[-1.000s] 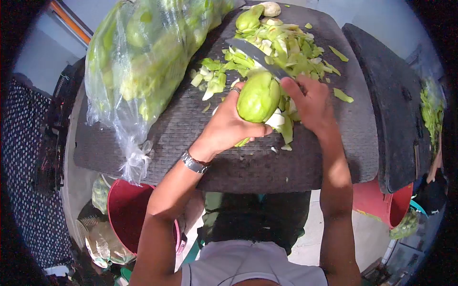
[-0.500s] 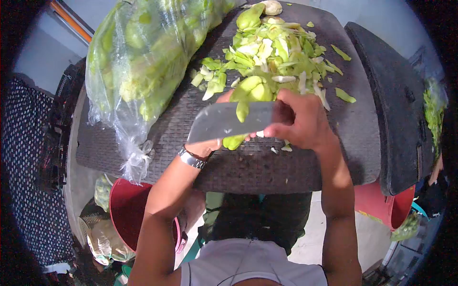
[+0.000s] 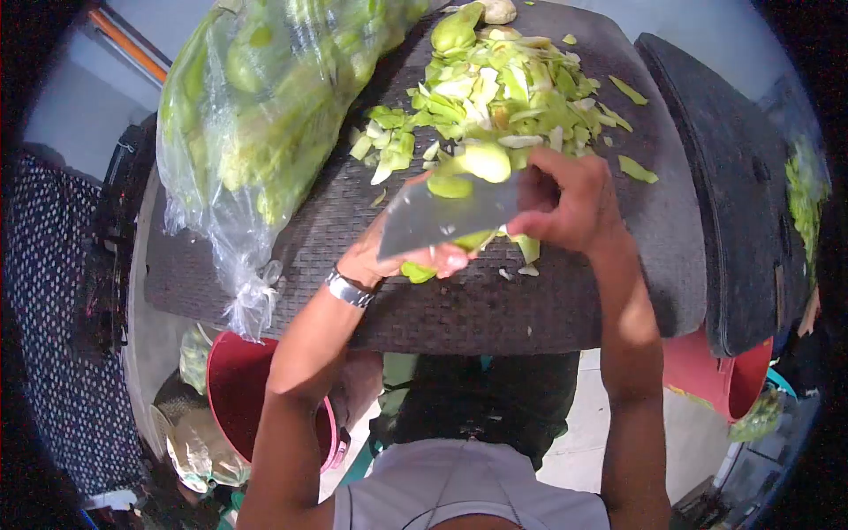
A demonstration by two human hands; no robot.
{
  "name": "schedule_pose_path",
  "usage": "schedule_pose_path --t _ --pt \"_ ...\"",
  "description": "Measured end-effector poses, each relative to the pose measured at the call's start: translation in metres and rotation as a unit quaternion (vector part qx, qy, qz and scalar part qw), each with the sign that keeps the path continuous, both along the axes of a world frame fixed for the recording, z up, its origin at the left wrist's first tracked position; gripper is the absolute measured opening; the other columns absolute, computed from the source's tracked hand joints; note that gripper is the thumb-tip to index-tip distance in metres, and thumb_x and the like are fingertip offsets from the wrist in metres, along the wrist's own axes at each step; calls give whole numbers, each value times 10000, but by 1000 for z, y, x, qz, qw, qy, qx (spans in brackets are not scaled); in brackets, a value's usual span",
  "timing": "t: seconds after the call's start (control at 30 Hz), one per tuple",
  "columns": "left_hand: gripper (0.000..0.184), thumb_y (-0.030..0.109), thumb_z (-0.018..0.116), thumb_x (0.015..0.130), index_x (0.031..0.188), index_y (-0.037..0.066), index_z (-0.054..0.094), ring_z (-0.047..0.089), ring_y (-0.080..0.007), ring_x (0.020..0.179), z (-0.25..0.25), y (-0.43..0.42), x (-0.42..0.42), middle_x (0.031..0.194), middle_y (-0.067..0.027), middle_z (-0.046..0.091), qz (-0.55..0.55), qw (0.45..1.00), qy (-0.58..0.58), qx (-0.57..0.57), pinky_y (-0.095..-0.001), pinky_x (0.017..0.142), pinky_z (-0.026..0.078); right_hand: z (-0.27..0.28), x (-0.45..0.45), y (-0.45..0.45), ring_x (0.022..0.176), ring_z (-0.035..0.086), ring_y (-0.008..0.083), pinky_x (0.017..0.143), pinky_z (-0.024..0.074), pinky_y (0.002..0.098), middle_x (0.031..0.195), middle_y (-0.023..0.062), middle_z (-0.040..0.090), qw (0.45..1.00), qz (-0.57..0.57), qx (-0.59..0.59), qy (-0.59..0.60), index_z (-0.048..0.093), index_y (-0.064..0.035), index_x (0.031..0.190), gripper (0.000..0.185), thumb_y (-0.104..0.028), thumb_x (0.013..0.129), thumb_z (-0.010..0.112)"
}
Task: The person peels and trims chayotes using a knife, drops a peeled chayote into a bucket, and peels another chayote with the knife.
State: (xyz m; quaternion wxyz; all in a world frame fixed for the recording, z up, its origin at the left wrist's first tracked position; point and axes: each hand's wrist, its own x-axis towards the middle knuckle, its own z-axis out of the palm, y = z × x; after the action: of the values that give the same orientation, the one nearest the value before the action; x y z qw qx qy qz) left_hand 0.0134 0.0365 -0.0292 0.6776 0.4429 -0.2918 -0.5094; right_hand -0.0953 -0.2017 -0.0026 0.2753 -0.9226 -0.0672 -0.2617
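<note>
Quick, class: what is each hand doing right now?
Left hand: holding a green vegetable, fingers partly hidden.
Right hand: closed, holding a knife.

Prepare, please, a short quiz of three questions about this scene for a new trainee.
1. What does the right hand hold: (a) a spoon, (b) a knife, (c) a brush?
2. True or false: the person wears a metal wristband on the left side.
3. Fill in: from the wearer's view, the clear plastic bag lies to the ____ of the peel pile.

Key: 1. b; 2. true; 3. left.
</note>
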Motion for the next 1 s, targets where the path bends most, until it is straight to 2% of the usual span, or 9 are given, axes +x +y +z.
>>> schedule_pose_path --t 0.2,0.37,0.43,0.67,0.73,0.77,0.87,0.93,1.0 --pt "789 102 871 687 1384 23 511 652 -137 798 -5 6 5 1068 -79 677 24 994 -95 44 -282 658 537 6 -3 -1 624 699 326 615 546 426 632 102 651 993 31 44 109 664 -51 820 760 -788 665 767" --pt "380 210 671 965 1301 43 610 655 -145 988 -1 -11 7 1118 -35 690 34 952 -301 49 -294 853 540 3 -7 24 588 622 299 591 491 388 622 95 575 996 77 38 24 581 -62 784 791 -833 678 723" --pt "460 221 751 903 1303 43 610 661 -156 970 19 -7 7 1100 -32 691 -12 992 -82 93 -291 846 542 2 -6 21 611 640 301 604 496 393 627 99 581 997 66 37 30 585 -71 781 789 -841 669 721" --pt "969 245 930 567 1397 -9 499 559 -211 1196 15 11 -4 1280 -127 595 -12 962 -272 7 -347 1015 457 2 3 -15 794 729 386 730 561 471 749 186 702 988 -46 31 146 729 -41 932 717 -740 778 702" --pt "1104 190 979 506 1443 12 424 683 -209 920 12 0 4 1138 -144 679 -21 941 -335 -48 -333 790 583 5 6 -18 823 728 389 760 557 480 785 209 709 977 -97 50 182 735 -27 936 698 -715 833 672" --pt "1091 195 978 512 1436 10 428 687 -202 886 14 4 2 1108 -152 686 -23 973 -230 -10 -327 755 587 7 8 -15 838 727 394 772 554 486 807 222 711 974 -110 59 190 734 -26 936 689 -705 846 666" --pt "983 215 939 586 1412 7 450 673 -186 859 26 0 -1 1101 -157 672 11 995 -94 18 -304 704 572 2 14 -10 865 718 411 801 548 492 867 244 716 956 -168 69 229 711 -20 1007 647 -654 887 655" --pt "869 185 895 647 1390 8 482 639 -176 988 26 -3 4 1174 -92 639 12 997 -76 24 -305 829 542 -7 13 -7 875 713 420 816 544 495 899 248 719 951 -197 78 225 676 -17 1087 607 -599 917 651" --pt "775 172 843 736 1392 -10 473 666 -189 952 17 -1 5 1149 -108 654 74 997 -20 -8 -319 712 590 -13 12 -7 882 710 427 828 541 501 924 249 722 957 -208 90 183 628 -14 1177 564 -530 950 646"
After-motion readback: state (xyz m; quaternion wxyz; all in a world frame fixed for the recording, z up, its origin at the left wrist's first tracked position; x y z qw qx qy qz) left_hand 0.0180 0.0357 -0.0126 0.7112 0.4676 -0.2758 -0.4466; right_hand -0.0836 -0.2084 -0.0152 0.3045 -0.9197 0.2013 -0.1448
